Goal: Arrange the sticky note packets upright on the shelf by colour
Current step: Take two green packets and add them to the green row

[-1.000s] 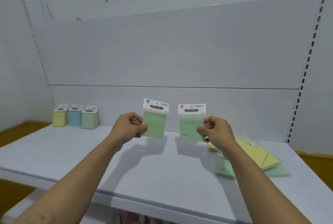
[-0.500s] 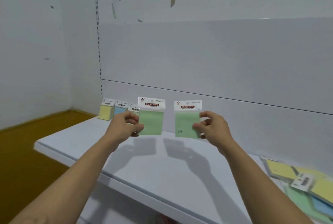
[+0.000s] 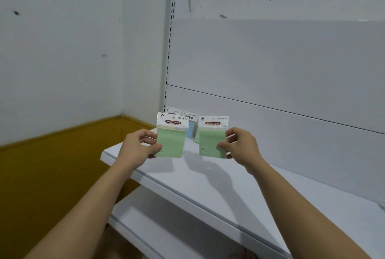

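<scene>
My left hand [image 3: 139, 144] grips a green sticky note packet [image 3: 171, 140] by its left edge, held upright above the white shelf [image 3: 208, 183]. A second green sticky note packet [image 3: 211, 140] is pinched at its right edge by my right hand [image 3: 241, 146], also upright. Both packets have white headers with a red "STICKY NOTE" label. Behind them, at the shelf's far left corner, stand upright packets: a blue packet [image 3: 191, 128] shows between the two held ones, another packet's white header [image 3: 174, 110] peeks above, and a green edge is mostly hidden.
The shelf's back panel [image 3: 270, 75] rises behind the packets, with a slotted upright post [image 3: 169, 40] at its left end. A lower shelf [image 3: 166, 223] sits underneath. To the left are white walls and an ochre floor [image 3: 52, 165].
The view has swung left and closer to the shelf's left end. Both hands carried their green packets toward the standing row, which is now mostly hidden behind them. The loose pile at right left the view.
</scene>
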Demonstrator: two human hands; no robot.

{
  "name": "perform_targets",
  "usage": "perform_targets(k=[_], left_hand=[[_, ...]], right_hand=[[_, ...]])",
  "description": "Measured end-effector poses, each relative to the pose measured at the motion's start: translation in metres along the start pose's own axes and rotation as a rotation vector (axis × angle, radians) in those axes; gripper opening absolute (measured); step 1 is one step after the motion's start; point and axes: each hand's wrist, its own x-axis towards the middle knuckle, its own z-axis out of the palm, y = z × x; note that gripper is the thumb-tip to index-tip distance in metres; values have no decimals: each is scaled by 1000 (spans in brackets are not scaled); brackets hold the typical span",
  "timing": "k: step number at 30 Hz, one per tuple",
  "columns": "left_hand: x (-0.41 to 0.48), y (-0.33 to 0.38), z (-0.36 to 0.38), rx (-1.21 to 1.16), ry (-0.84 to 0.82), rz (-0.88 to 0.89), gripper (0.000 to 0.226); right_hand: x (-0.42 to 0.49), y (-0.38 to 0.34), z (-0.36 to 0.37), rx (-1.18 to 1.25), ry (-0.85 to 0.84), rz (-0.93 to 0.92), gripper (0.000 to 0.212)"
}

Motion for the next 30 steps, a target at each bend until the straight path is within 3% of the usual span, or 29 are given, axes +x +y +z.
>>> perform_targets(k=[8,19,30], left_hand=[[8,-21,-39,23,68,-41,23],[52,-51,-10,58,99,-111,22],[150,-60,63,90,12,-80,22]], right_hand=[[17,-12,58,-15,-50,-2,22],[61,30,92,79,-73,90,22],[151,100,73,181,209,189,26]])
